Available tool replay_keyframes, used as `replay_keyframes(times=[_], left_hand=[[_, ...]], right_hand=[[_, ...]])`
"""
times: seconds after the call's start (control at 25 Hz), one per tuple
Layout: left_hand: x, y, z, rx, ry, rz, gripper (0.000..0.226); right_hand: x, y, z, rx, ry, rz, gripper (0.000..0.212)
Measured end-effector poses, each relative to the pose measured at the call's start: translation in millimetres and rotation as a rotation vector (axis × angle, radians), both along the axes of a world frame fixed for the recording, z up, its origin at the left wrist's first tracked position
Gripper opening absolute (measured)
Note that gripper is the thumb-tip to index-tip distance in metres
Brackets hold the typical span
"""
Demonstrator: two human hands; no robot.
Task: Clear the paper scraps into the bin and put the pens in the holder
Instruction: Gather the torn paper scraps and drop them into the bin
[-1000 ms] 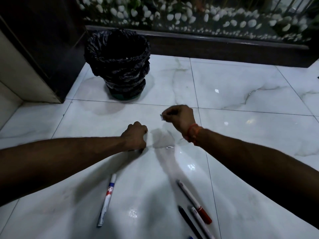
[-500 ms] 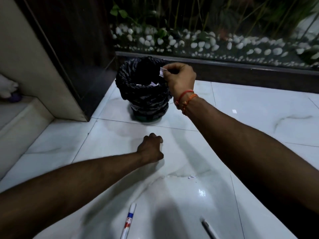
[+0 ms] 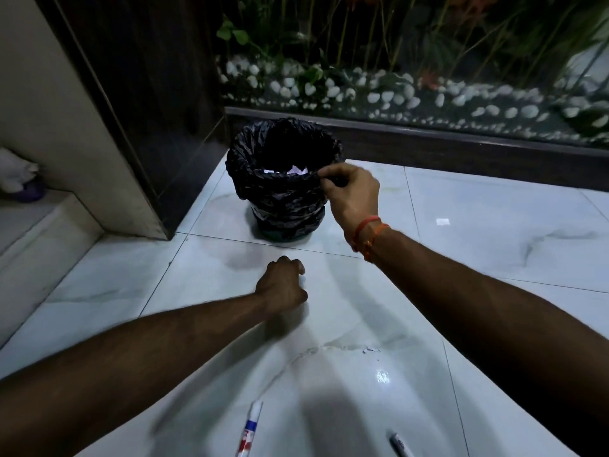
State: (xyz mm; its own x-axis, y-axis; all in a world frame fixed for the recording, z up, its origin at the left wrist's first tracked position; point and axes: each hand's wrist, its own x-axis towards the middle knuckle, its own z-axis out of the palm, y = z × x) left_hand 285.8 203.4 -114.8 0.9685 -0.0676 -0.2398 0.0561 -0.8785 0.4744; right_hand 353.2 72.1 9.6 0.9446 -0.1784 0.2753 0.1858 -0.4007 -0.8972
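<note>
R hand (image 3: 352, 192): hovering at bin (image 3: 280, 206) rim, 12 o'clock, fingers pinching together.
L hand (image 3: 283, 286): resting on floor (image 3: 494, 258), fingers curling into fist.

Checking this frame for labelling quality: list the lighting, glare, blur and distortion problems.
Head view: dim overall, the bin nearly black inside but for pale scraps. Head view: one bright glare spot on the glossy floor low in frame, soft arm shadows around it. Head view: the right hand and the marker look slightly smeared. Head view: the wide angle bends the tile joints.
</note>
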Motion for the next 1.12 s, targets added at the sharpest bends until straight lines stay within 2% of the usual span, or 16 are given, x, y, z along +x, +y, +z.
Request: replay_keyframes(times=[0.12,0.36,0.44,0.6,0.72,0.84,0.96,1.12], left_hand=[[-10.1,-7.5,1.4,0.031,0.031,-0.068,0.055],[-46.7,-28.1,-2.2,0.108,0.107,-0.258,0.052],[-57.0,-34.9,-2.6,0.131,0.13,-0.32,0.053],[-62.7,-43.7,1.3,0.141,0.131,-0.368,0.055],[-60.9,-47.6,6.8,0.133,0.116,-0.351,0.054],[-57.7,-47.1,8.4,0.135,0.09,-0.336,0.053],[-55.9,-43.5,7.1,0.148,0.085,-0.309,0.052],[-51.8,-38.3,1.2,0.136,0.087,-0.296,0.052]], right_hand=[[-47.4,-35.8,-34.8,-0.059,0.118,0.114,0.016],[-154.9,-117.2,-115.7,-0.515,0.516,0.328,0.018],[-177.1,-130.7,-124.8,-0.602,0.577,0.38,0.023],[-187.6,-134.4,-133.4,-0.701,0.496,0.412,0.035],[-184.4,-130.6,-139.9,-0.723,0.471,0.311,0.03],[-180.7,-127.3,-143.8,-0.654,0.448,0.236,0.024],[-175.2,-124.9,-146.1,-0.644,0.45,0.209,0.024],[-167.8,-119.6,-151.4,-0.717,0.408,0.245,0.014]])
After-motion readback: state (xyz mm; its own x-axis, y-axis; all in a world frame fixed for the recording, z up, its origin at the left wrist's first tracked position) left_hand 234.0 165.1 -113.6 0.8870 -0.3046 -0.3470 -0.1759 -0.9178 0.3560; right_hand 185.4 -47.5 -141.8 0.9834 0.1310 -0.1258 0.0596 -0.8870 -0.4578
